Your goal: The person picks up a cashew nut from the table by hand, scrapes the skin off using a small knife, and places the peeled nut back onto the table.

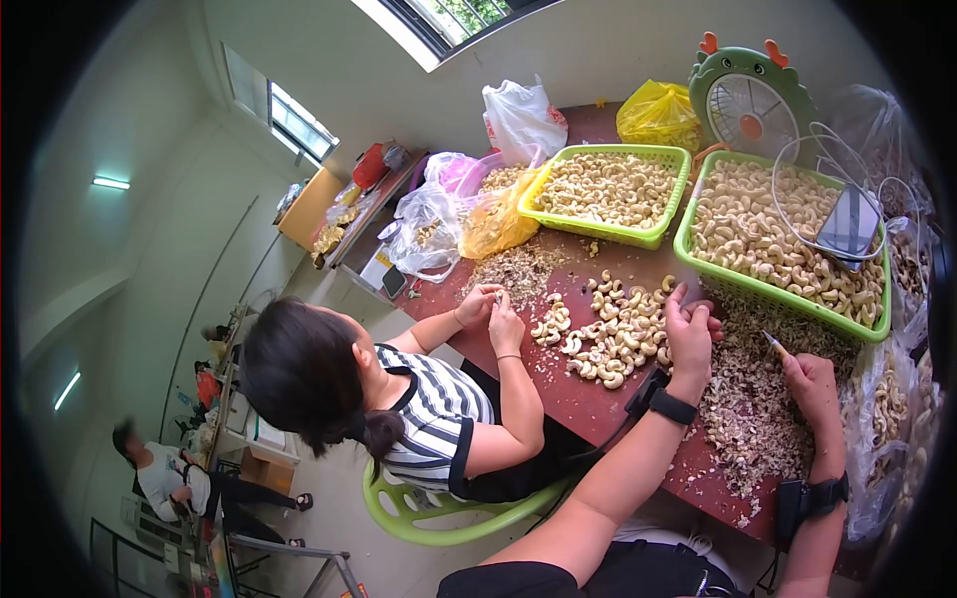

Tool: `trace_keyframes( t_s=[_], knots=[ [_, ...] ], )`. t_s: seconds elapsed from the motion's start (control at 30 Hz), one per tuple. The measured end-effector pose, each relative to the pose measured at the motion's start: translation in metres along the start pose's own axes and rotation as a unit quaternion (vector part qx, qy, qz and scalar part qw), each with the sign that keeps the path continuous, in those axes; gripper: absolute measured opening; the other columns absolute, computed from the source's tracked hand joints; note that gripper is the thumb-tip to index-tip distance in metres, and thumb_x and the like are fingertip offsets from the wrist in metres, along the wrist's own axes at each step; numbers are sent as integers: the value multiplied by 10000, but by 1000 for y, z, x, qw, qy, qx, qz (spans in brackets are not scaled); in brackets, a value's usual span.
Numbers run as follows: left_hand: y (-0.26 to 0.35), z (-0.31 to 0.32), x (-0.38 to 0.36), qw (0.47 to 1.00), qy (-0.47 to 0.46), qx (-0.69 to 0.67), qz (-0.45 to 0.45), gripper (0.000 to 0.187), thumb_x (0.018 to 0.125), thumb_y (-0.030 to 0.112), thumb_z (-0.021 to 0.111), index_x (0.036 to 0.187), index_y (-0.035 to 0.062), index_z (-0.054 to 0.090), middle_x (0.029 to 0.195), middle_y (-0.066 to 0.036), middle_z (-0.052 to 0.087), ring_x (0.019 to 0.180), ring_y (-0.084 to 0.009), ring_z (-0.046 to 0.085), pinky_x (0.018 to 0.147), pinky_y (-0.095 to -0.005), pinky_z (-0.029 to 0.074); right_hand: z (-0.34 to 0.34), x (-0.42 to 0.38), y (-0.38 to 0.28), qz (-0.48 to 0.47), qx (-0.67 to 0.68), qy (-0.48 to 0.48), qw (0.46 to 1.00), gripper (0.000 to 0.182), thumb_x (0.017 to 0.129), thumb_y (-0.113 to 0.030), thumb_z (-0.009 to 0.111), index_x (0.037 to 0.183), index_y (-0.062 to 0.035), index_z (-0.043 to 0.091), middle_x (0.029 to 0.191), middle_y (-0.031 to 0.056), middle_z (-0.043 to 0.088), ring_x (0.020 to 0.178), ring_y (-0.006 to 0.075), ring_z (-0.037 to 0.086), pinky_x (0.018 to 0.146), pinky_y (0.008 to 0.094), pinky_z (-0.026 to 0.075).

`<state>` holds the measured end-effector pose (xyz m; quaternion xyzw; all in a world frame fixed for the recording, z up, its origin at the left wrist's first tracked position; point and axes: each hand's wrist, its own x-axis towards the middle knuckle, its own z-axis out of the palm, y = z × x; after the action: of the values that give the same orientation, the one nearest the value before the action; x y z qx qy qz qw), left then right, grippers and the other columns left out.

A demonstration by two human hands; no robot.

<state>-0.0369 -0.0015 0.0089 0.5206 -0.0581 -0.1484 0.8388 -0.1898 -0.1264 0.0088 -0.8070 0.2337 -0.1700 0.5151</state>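
Note:
My left hand (690, 334) is over the right edge of a pile of peeled cashews (618, 334) on the table. Its index finger stretches out, the other fingers bend loosely, and I see nothing held in it. In my right hand (812, 389) is a small knife (775, 345), its narrow blade pointing up and left above a heap of cashew skin scraps (758, 409). Just beyond both hands stands a green basket (788, 299) full of cashews.
A yellow-green basket (598, 231) of cashews stands farther back. Beside me on the left, a co-worker (439, 399) sits on a green chair (429, 523), both hands near the pile. Plastic bags (498, 214), a dragon-shaped fan (748, 100) and a cabled phone (849, 221) are around the baskets.

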Motion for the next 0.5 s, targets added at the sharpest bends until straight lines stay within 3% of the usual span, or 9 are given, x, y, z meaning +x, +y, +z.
trace_keyframes(
  t_s=[0.5],
  knots=[
    [-2, -1, 0, 1000, 1, 4, 11, 450, 793, 24, 439, 1215, 27, 285, 810, -53, 504, 558, -68, 474, 447, -191, 429, -1, 2, 5, -10, -12, 1, 1000, 384, 798, -236, 528, 520, 12, 439, 444, -7, 360, 431, 65, 312, 391, 261, 262]
  ],
)
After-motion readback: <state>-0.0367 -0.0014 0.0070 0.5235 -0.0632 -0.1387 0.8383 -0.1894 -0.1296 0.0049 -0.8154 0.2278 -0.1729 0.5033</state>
